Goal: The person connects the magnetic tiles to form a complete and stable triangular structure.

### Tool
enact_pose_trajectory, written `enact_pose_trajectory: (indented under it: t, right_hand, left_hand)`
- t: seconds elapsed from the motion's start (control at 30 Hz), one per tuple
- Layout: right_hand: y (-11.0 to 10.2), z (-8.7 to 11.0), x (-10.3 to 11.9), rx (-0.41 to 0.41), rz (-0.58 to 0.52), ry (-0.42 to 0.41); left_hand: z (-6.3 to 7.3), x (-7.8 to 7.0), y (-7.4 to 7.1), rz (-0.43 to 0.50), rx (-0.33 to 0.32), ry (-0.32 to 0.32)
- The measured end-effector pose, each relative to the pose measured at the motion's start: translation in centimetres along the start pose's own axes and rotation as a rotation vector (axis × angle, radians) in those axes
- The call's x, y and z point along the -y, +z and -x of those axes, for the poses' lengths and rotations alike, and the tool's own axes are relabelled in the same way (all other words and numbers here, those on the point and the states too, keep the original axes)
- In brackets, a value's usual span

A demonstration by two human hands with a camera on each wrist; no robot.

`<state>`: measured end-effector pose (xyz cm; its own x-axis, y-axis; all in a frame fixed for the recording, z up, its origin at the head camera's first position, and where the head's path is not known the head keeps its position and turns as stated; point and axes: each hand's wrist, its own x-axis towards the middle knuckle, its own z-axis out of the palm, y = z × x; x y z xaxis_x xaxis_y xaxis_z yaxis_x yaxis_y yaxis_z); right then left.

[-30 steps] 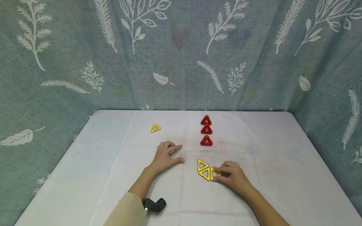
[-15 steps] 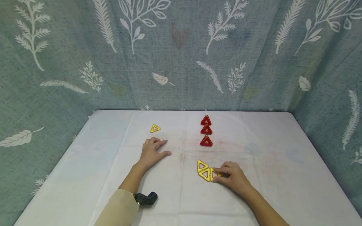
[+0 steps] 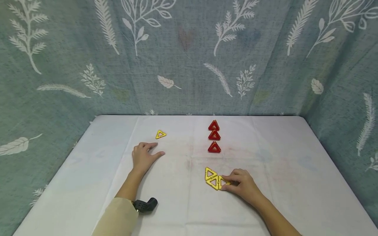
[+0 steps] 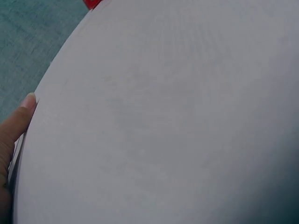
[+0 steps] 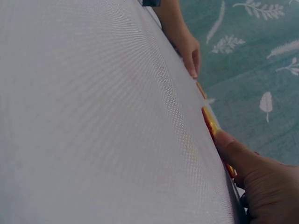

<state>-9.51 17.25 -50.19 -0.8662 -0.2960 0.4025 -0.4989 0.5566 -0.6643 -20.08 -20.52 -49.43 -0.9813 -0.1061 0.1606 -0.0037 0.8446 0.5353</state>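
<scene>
My right hand [image 3: 243, 185] pinches a yellow triangular tile [image 3: 220, 184] between thumb and fingers, its edge against a second yellow tile [image 3: 212, 186]. A third yellow tile [image 3: 206, 174] joins that one at the upper left, all flat on the table. My left hand [image 3: 143, 159] holds nothing; its thumb and fingers are spread apart over the table. Just beyond its fingertips lies a lone yellow triangular tile [image 3: 161, 136]. From the right wrist view, the right thumb [image 5: 229, 142] lies against the tiles' yellow edge [image 5: 210, 120]. Only a thumb [image 4: 18, 119] shows in the left wrist view.
Three sets of red triangles [image 3: 214, 151] stand in a column toward the back, right of the middle. A white cloth covers the table [image 3: 97, 157]. Leaf-print curtains [image 3: 189, 82] hang behind and at both sides. A black device [image 3: 145, 206] sits at the left wrist.
The left hand has moved left and slightly away from me, to just below the lone yellow tile. My right hand keeps its pinch, and the joined tiles stay put.
</scene>
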Motion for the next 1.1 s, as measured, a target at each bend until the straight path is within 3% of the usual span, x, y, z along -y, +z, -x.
enact_pose_trajectory:
  t: [0.2, 0.47, 0.57, 0.7, 0.93, 1.1]
  right_hand:
    - [-0.2, -0.2, -0.1, 0.006, 0.005, -0.015]
    - [-0.7, -0.2, -0.2, 0.013, 0.000, 0.006]
    - [-0.8, -0.2, -0.2, 0.009, 0.000, 0.000]
    - [-0.7, -0.1, -0.4, -0.012, -0.013, -0.015]
    - [-0.1, 0.0, -0.3, 0.021, -0.024, 0.003]
    - [0.0, 0.0, -0.2, 0.010, -0.019, 0.002]
  left_hand:
    - [-1.0, 0.1, 0.2, 0.022, -0.023, -0.110]
    - [-3.4, -1.5, 1.2, -0.004, -0.055, -0.242]
    - [-4.4, -1.9, 1.5, -0.013, -0.045, -0.265]
    - [-5.5, -2.0, 1.6, -0.024, 0.006, -0.236]
    - [-6.4, -1.1, 1.2, -0.044, 0.111, -0.156]
    - [-6.7, -0.6, 1.2, -0.058, 0.126, -0.110]
